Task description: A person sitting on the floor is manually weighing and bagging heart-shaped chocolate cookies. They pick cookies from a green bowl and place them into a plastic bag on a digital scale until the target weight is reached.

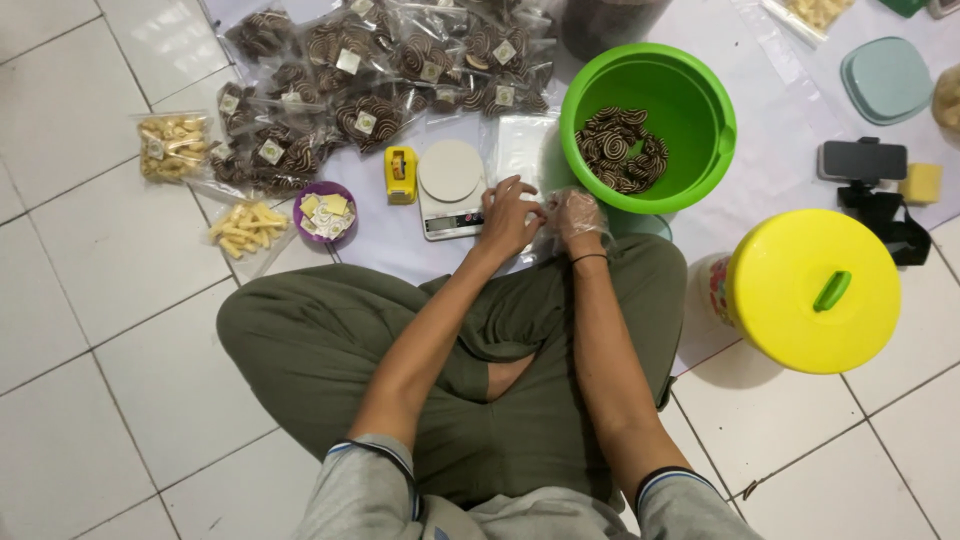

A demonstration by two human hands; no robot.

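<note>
- The person sits cross-legged on a white tiled floor (70, 300); both hands meet at about 12 o'clock from the knees, on a white sheet (770, 150) spread over the tiles.
- The left hand (508, 215) is bare, its fingers curled down onto the edge of a clear plastic bag (520, 150) that lies flat, reaching from the fingertips toward 12 o'clock.
- The right hand (578, 218) wears a thin transparent glove and touches the same bag's near edge; whether it is pinching the film or only resting on it cannot be told.
- A small kitchen scale (450, 185) with a round white platform sits just beside the left hand, at its 10 o'clock.
- A yellow tape dispenser (401, 173) stands at 9 o'clock from the scale.
- A green bucket (700, 90) holding brown-and-cream swirl cookies (620, 150) is near the right hand, at its 1 o'clock.
- A yellow lidded bucket (812, 290) stands at the right hand's 4 o'clock, well apart.
- Filled, labelled cookie bags (370, 70) pile at 11 o'clock.
- A purple bowl of labels (325, 212) lies at the left hand's 9 o'clock.
</note>
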